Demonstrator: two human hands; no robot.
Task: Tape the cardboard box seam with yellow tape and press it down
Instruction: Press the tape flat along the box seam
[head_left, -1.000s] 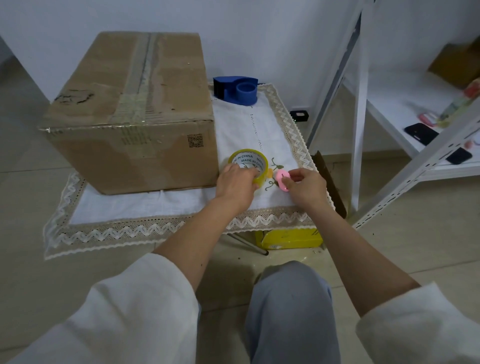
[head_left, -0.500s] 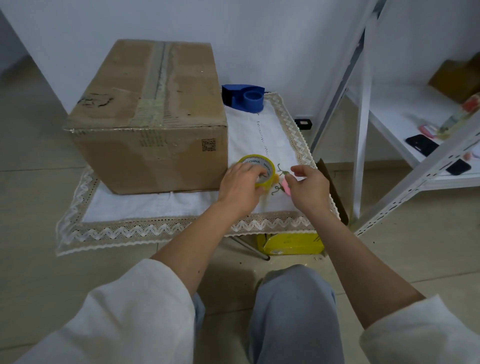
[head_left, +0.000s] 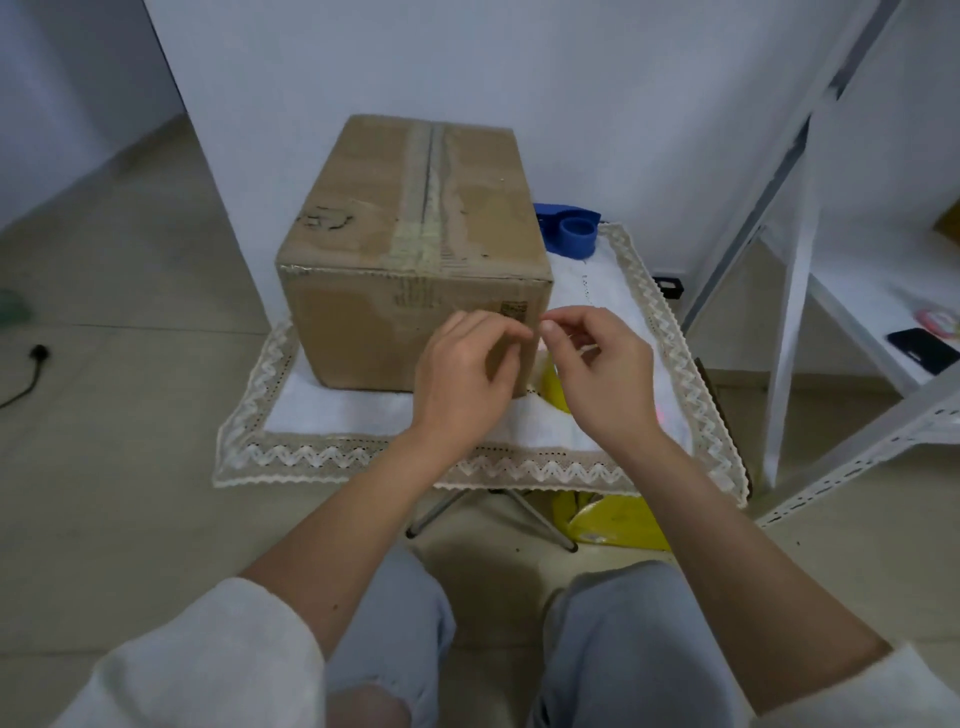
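Mostly hidden, the yellow tape roll (head_left: 551, 387) peeks between the pinched left hand (head_left: 462, 374) and right hand (head_left: 597, 369).

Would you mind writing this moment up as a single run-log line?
stage: tape prep | left hand, right hand: raised together before cardboard box | yellow tape roll: on cloth, mostly hidden | seam: no fresh yellow tape

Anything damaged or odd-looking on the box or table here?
Yes: the cardboard box looks worn. Its top paper is torn in patches along the centre seam, with old tape residue there. Nothing looks spilled.
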